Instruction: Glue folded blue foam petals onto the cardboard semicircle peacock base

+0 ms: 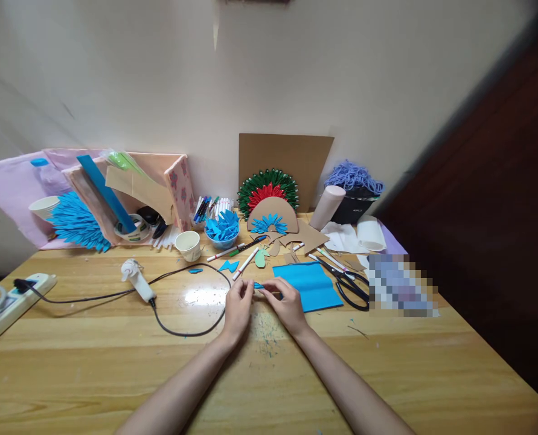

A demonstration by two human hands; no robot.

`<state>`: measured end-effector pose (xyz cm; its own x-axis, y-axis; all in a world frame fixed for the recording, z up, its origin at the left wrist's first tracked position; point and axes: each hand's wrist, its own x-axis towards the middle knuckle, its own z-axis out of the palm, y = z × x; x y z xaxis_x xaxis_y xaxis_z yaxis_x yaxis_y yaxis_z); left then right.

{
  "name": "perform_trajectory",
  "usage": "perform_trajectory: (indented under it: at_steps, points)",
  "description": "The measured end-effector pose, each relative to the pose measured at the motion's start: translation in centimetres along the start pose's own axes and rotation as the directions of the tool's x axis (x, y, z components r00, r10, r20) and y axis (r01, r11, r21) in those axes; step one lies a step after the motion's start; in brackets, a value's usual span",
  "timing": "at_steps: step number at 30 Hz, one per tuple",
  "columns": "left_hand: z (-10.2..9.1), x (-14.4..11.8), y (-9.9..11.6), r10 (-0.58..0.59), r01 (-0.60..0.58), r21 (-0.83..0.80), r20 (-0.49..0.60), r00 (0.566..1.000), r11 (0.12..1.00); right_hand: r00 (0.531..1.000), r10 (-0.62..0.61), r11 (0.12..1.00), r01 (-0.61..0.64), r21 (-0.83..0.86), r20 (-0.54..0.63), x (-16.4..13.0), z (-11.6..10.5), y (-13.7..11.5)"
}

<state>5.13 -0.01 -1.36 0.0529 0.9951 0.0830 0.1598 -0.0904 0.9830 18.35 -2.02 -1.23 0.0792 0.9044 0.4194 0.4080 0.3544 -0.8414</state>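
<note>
Between my two hands is a small blue folded petal (258, 286), pinched at its left end by my left hand (238, 307) and at its right end by my right hand (290, 302). Both hands are closed, just above the table. A blue sheet (307, 284) lies flat beside my right hand. Beyond my fingers stands a cardboard half-disc (273, 208) with a fan of blue petals (269, 225) on it. A bowl of blue cut pieces (222, 229) sits behind my left hand. One loose blue petal (195, 270) and a blue scrap (229, 266) rest on the table.
A white glue gun (138, 284) lies at left, its black cord looping toward my left hand. Black-handled scissors (352, 287) are at right. Markers (246, 264), a paper cup (188, 245) and cardboard scraps (305, 237) lie farther back. A power strip (15, 305) is at the left edge.
</note>
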Motion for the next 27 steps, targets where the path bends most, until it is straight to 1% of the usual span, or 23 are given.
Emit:
perform_trajectory:
  at_steps: [7, 15, 21, 27]
  points:
    - [0.06, 0.00, -0.19, -0.009, 0.009, -0.029, 0.004, 1.000, 1.000, 1.000, 0.018, 1.000, -0.019, 0.019, 0.024, 0.06, -0.11, -0.09]
    - [0.03, 0.00, 0.07, 0.010, -0.010, -0.008, -0.003, 1.000, 1.000, 0.997, 0.082, 0.996, -0.082, 0.027, 0.016, 0.16, -0.09, 0.08]
    - [0.06, -0.06, -0.26, 0.008, -0.007, -0.005, 0.015, 1.000, 1.000, 0.990, 0.139, 0.988, -0.140, 0.061, 0.018, 0.14, -0.03, 0.26]
    - [0.06, -0.02, -0.22, 0.011, -0.011, 0.008, 0.020, 1.000, 1.000, 0.988, 0.156, 0.985, -0.156, 0.072, 0.004, 0.13, 0.03, 0.39]
